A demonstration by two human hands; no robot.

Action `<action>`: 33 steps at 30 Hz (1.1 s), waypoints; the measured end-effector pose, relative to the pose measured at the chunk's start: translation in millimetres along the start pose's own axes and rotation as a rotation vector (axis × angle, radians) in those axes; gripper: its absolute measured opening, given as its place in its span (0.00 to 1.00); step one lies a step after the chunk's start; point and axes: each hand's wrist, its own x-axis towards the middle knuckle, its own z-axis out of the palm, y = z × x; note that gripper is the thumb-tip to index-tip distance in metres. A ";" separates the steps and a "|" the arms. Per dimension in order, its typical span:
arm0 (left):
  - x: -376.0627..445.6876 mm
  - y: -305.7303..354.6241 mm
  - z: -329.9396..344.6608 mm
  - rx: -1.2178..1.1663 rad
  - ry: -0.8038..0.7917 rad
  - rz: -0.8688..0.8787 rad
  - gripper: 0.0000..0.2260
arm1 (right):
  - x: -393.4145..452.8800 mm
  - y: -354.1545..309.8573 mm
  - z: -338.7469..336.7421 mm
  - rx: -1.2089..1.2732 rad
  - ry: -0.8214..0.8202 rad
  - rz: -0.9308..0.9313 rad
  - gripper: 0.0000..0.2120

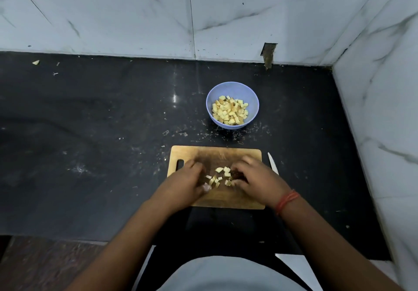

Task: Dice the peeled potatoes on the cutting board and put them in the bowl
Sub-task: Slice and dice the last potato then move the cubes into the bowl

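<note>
The wooden cutting board (217,155) is lying on the black counter (90,132) with its long axis running left to right and its handle slot at the left end; a small scatter of potato cubes (218,177) is sitting near the middle of it, between the two hands. The left hand (187,182) is resting on the board with fingers curled in toward the cubes, touching the leftmost ones; the right hand (255,180) is doing the same from the other side — whether either is actually pinching a piece I cannot tell. A red thread band (286,200) is circling the right wrist. Just beside the board's right edge a white knife (272,163) is lying on the counter, tip pointing away from the person toward the wall. Beyond the board, apart from it, the blue bowl (233,88) is standing upright — it is holding a heap of diced potato (230,111); one stray piece (35,62) is lying far left by the marble wall (113,14).
</note>
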 end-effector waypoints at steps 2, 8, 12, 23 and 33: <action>-3.1 1.0 9.1 0.076 -0.003 0.005 0.21 | -4.3 -2.3 10.3 -0.042 -0.004 0.024 0.22; 2.4 12.5 23.7 0.076 0.128 0.035 0.17 | 4.7 -17.6 22.8 0.079 0.089 0.077 0.21; 5.7 12.9 25.4 0.058 0.138 0.044 0.20 | 5.8 -16.6 18.0 -0.037 0.039 -0.037 0.29; 4.8 13.8 36.0 0.177 0.205 0.062 0.14 | 2.5 -27.7 41.4 -0.182 0.303 -0.216 0.09; 7.1 0.1 31.5 -0.146 0.227 0.070 0.04 | 16.4 -30.6 26.1 -0.207 0.109 -0.193 0.06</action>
